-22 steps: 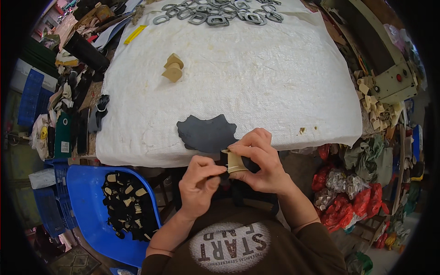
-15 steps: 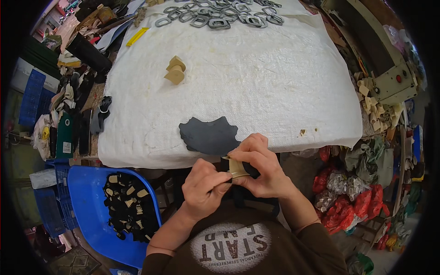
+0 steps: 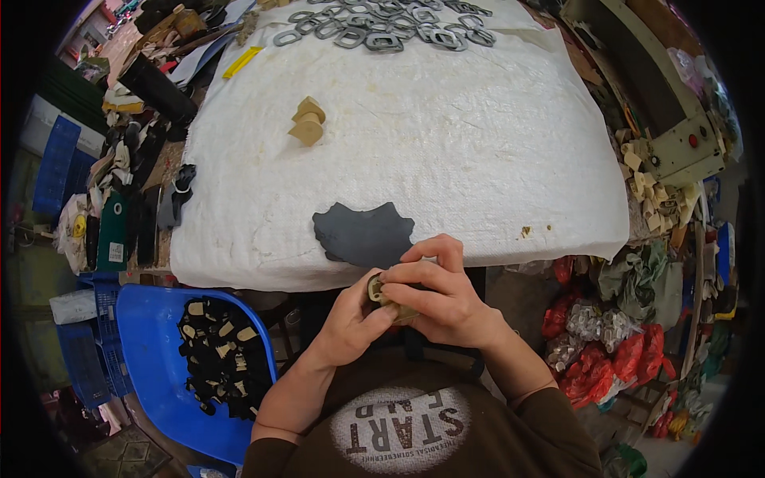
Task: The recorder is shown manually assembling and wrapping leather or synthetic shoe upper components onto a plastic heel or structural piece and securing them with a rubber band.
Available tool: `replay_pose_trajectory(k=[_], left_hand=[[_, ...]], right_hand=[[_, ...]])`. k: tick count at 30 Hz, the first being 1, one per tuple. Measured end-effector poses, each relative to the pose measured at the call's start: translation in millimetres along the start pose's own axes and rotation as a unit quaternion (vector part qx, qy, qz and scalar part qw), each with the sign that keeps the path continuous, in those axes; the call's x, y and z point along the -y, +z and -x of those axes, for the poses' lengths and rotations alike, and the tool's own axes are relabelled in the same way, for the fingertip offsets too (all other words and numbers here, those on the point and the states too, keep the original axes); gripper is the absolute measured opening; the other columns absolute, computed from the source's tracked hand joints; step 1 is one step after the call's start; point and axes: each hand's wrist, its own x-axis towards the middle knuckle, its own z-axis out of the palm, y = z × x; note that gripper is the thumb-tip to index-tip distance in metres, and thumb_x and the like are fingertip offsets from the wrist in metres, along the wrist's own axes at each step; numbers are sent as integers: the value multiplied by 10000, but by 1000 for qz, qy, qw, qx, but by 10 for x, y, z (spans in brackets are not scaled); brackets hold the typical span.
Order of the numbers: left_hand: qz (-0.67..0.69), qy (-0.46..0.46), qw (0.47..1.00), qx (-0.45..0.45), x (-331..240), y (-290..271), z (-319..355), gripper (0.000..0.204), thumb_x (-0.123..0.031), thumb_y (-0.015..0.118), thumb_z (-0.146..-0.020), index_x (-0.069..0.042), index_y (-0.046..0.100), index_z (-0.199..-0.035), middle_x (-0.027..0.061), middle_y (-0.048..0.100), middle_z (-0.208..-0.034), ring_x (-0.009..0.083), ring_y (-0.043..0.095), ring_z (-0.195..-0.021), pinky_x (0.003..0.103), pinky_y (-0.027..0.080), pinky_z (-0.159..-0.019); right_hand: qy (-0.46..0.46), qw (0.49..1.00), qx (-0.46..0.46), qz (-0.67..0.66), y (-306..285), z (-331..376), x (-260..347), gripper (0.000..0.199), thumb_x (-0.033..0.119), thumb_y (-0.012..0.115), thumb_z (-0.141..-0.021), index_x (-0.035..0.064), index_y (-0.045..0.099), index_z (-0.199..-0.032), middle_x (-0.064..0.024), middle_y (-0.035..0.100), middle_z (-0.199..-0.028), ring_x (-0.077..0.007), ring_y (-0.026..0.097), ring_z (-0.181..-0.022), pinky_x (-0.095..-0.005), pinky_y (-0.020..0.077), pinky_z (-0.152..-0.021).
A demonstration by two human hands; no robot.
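Tan piece (image 3: 388,299) sits pinched between both my hands, just below the near edge of the white surface (image 3: 478,159). My left hand (image 3: 351,323) has its grip clamped on it from underneath; my right hand (image 3: 442,295) closes over it from above. A dark leather scrap (image 3: 362,235) lies just beyond my fingers. A blue chair (image 3: 155,350) carrying black and tan pieces stands to my left.

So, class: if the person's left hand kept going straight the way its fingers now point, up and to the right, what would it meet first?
The small tan piece pinched between both hands, then at once the right hand closed over it. The left hand already touches that piece; the dark grey cut-out lies further on, though depth is hard to judge.
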Motion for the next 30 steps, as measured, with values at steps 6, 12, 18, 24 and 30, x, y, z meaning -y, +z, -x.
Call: replay_pose_trajectory(k=[6, 12, 18, 24, 30], left_hand=[[-153, -24, 984, -87, -26, -72, 53, 230, -126, 542, -844, -2, 501, -1033, 29, 557, -902, 72, 495, -814, 220, 430, -705], [-59, 58, 989, -126, -31, -28, 6, 405, -131, 530, -841, -7, 462, -1221, 39, 585, -869, 74, 516, -743, 227, 451, -676], [-98, 52, 989, -98, 32, 55, 51, 384, -154, 544, -839, -6, 455, -1182, 42, 568, -870, 76, 504, -757, 229, 438, -674], [-128, 91, 976, -150, 108, 127, 34, 238, -150, 537, -851, -8, 455, -1024, 34, 524, -805, 82, 475, -721, 242, 430, -656], [-134, 105, 969, -181, 169, 164, -16, 203, -163, 461, -928, -14, 417, -1058, 41, 484, -884, 97, 443, -790, 249, 411, -717]], right_hand=[[83, 981, 162, -72, -244, -110, 162, 827, 515, 749, -558, 116, 521, -1246, -207, 254, -1400, -389, 321, -1182, -474, 282, -985], [224, 954, -101, -171, -60, 66, 213, 503, 143, 724, -736, 32, 529, -1187, -146, 475, -1187, -236, 506, -982, -313, 432, -810], [306, 905, -112, -272, 164, 127, 219, 92, 47, 577, -861, -3, 571, -938, -75, 538, -859, -134, 502, -659, -238, 413, -581], [273, 927, -118, -230, 215, 75, 261, 34, 3, 563, -859, -15, 555, -831, -83, 525, -721, -171, 488, -574, -273, 385, -518], [144, 983, -106, -32, 328, 118, 289, 420, -78, 589, -690, -47, 552, -1107, -167, 560, -956, -291, 559, -787, -336, 476, -643]])
